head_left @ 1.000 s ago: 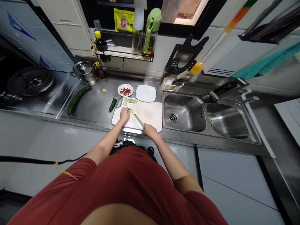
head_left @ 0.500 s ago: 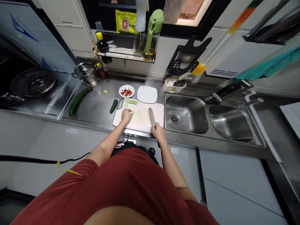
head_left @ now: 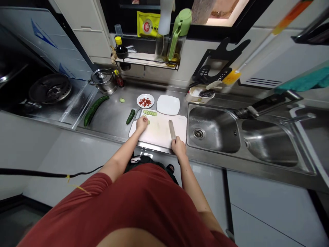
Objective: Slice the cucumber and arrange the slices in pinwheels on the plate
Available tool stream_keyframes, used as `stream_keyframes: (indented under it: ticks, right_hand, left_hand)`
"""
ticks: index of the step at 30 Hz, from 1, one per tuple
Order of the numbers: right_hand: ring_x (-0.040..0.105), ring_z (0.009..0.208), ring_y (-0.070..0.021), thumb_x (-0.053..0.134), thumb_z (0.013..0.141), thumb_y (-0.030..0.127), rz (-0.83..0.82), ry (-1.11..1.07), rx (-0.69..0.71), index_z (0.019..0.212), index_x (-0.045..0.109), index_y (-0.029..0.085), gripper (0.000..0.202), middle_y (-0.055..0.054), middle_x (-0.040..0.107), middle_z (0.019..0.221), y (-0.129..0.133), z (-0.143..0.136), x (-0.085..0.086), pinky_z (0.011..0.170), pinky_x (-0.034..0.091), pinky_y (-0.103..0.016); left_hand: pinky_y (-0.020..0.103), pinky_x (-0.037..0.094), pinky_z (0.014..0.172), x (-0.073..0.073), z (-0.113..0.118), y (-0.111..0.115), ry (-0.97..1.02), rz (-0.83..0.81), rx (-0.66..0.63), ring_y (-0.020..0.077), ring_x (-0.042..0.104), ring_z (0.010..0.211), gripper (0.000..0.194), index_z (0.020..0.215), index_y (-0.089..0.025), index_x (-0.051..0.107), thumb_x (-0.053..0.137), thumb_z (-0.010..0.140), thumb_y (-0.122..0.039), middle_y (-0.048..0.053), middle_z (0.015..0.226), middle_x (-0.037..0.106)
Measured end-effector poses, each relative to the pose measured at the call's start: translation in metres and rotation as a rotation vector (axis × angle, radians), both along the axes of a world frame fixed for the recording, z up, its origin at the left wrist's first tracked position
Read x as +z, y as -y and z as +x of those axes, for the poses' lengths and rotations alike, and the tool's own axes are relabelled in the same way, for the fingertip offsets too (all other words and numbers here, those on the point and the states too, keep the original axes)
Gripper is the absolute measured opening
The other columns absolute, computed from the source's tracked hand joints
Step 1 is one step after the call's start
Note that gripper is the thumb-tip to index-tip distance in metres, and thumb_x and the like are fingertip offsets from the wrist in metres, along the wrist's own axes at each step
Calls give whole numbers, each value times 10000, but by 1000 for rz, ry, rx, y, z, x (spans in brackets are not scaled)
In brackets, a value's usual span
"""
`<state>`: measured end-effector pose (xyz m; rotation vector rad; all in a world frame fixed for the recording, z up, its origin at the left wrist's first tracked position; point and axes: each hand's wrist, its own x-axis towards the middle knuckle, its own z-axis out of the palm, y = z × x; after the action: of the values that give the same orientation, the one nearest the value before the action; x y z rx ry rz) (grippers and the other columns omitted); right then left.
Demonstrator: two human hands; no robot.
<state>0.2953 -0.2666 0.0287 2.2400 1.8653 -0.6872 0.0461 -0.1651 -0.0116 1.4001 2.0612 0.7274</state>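
On the white cutting board (head_left: 160, 132), my left hand (head_left: 142, 124) has its fingers curled together around a cucumber slice, which the fingers partly cover. A second cucumber slice (head_left: 148, 122) lies against the fingertips. Just beyond, an overlapping row of cucumber slices (head_left: 150, 113) rests along the board's far edge. My right hand (head_left: 179, 146) is closed round the handle of a kitchen knife (head_left: 172, 129), its blade pointing away from me over the board's right side. A cut piece of cucumber (head_left: 130, 117) lies left of the board.
Behind the board stand a plate of chopped red pieces (head_left: 145, 101) and a white square plate (head_left: 168, 105). A whole cucumber (head_left: 95, 110), a cucumber end (head_left: 122, 100) and a lidded pot (head_left: 104, 81) sit to the left. The double sink (head_left: 213, 128) adjoins on the right.
My left hand has shifted slightly away from me and leftward on the board, toward the slice near the row. My right hand still holds the knife. The camera view has turned left.
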Motion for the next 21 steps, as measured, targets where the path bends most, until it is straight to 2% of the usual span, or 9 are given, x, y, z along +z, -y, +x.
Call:
stream_keyframes:
  ticks: [7, 16, 21]
  right_hand:
    - [642, 962, -255, 276, 998, 308, -13, 2, 14, 1238, 484, 146, 356, -157, 674, 1015, -2, -3, -1, 774, 430, -317]
    - [646, 931, -265, 270, 991, 302, -4, 4, 15, 1217, 484, 157, 343, -151, 674, 982, -4, -2, -9, 750, 432, -328]
    - [641, 941, -257, 267, 992, 296, -1, -6, 14, 1207, 489, 155, 340, -157, 671, 990, -5, -1, -9, 762, 429, -327]
  left_hand:
    - [249, 450, 752, -1, -13, -14, -26, 45, 125, 135, 602, 766, 270, 1011, -189, 667, 521, 784, -182, 20, 818, 659]
    - [282, 434, 842, 4, -14, -15, -159, 20, 95, 189, 619, 897, 280, 1014, -186, 682, 489, 814, -147, 70, 932, 693]
    - [299, 431, 866, 2, -15, -16, -194, 16, 55, 215, 614, 946, 281, 1011, -172, 695, 492, 819, -147, 105, 989, 687]
